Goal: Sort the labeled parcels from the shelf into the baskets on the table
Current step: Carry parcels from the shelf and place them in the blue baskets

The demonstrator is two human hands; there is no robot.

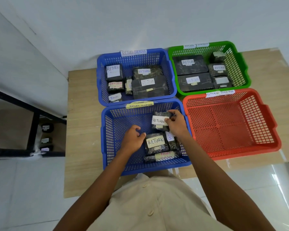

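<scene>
While the right hand [175, 125] pinches a RETURN parcel [159, 121] and the left hand [133, 140] curls loosely, empty, a weak pinch could drop it label-down beneath the fingers [173, 112].

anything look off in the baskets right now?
Only minor: in the near blue plastic basket, one black wrapped parcel lies turned, label reading sideways, unlike its neighbours. The right hand grips another RETURN-labelled parcel beside it. Nothing spilled or torn.

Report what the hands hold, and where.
Right hand pinches the upper parcel by its right edge. Left hand touches the lower parcel; grip cannot be told.
</scene>
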